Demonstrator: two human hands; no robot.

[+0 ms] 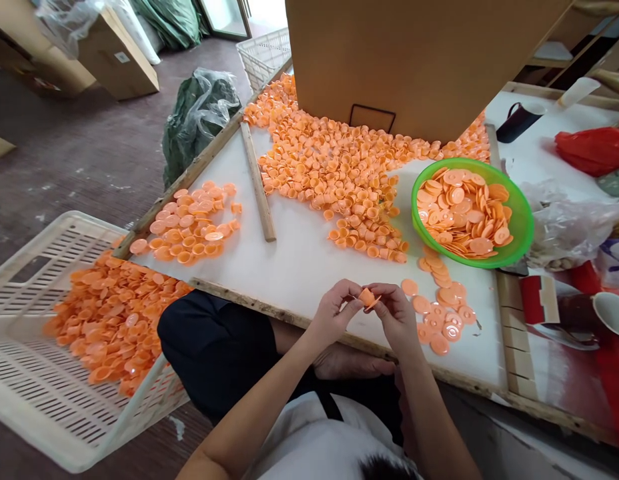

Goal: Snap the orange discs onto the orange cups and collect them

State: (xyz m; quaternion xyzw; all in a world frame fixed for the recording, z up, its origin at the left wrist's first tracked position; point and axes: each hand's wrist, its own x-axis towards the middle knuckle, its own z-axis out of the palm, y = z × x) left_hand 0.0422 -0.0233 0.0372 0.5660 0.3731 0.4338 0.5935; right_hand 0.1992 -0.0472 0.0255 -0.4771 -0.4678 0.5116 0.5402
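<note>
Between the fingertips of both hands, just above the table's front edge, is a small orange plastic cup [366, 297] against an orange disc [373, 305]. My left hand [335, 308] pinches the cup from the left. On the right, my right hand [395, 313] grips the disc; whether the two parts are joined I cannot tell. Loose orange discs [438, 316] lie right of my right hand. Beyond them stands a green bowl [527, 223] full of similar discs. A large heap of orange cups [334, 160] spreads over the back of the white tabletop [289, 257].
A wooden strip [258, 180] separates the cups from a pile of orange pieces [192, 227] at left. Below, a white plastic crate [34, 333] holds more pieces. A cardboard box [389, 60] stands at the back; a dark mug [519, 122] and red bag [592, 150] are at right.
</note>
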